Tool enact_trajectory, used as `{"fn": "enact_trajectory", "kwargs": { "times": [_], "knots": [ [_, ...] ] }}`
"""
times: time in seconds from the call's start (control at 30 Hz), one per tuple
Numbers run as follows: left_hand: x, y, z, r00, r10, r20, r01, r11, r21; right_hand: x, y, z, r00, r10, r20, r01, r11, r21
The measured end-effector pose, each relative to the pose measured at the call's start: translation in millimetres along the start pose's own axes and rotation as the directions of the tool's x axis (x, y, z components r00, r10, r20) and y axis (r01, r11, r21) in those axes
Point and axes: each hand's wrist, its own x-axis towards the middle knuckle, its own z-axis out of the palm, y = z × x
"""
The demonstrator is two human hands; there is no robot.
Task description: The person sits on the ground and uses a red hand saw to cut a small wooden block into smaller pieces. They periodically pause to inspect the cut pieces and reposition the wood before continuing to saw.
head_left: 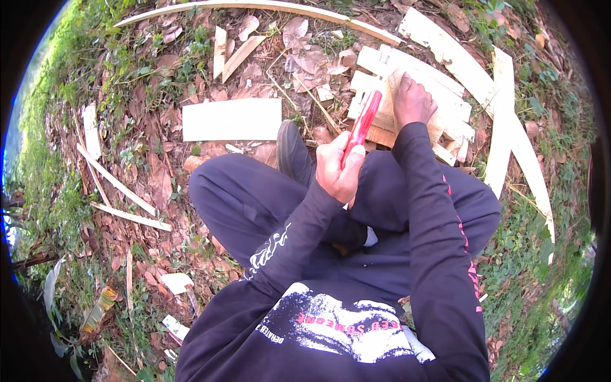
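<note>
My left hand [337, 170] is closed around a long red handle [365, 122] with a rounded far end. It points up and to the right, and the rest of the tool is hidden by my hand and leg. My right hand [414, 102], its fingers curled, rests on a rough tan piece of wood [384, 120] atop a stack of pale wooden boards [450, 109]. Whether something small sits between those fingers cannot be made out. The stack lies on the ground just beyond my crossed legs.
A pale rectangular board [232, 120] lies left of my shoe [293, 151]. Long wooden strips cross at the right [503, 127], and a curved strip [254, 5] runs along the far side. Thin offcuts [118, 181] and dry leaves [162, 181] litter the ground at left.
</note>
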Motion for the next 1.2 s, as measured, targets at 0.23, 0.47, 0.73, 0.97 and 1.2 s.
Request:
{"fn": "enact_trajectory", "kwargs": {
  "times": [0.23, 0.47, 0.73, 0.97, 1.2],
  "knots": [
    [6.8, 8.7, 17.2, 0.999, 0.032, 0.001, -0.032, 0.993, 0.11, -5.7, -2.6, -8.5, 0.999, -0.012, 0.044, 0.013, 1.0, -0.02],
    [9.4, 4.8, 17.5, 1.0, 0.021, 0.004, -0.022, 0.995, 0.095, -1.2, 4.8, 7.5, 0.996, -0.084, -0.013, 0.081, 0.984, -0.156],
    [12.6, 7.2, 17.5, 0.999, 0.037, 0.028, -0.039, 0.996, 0.077, -2.2, 5.7, 7.9, 0.985, -0.165, -0.049, 0.152, 0.969, -0.193],
    [12.8, 7.4, 17.5, 0.999, 0.027, 0.046, -0.034, 0.987, 0.154, -4.9, 0.4, -2.7, 0.992, -0.124, -0.005, 0.123, 0.983, -0.139],
    [15.9, 14.9, 16.8, 0.998, 0.029, 0.05, -0.035, 0.992, 0.119, -0.3, 7.2, 6.8, 0.994, -0.11, -0.014, 0.108, 0.986, -0.128]
  ]
}}
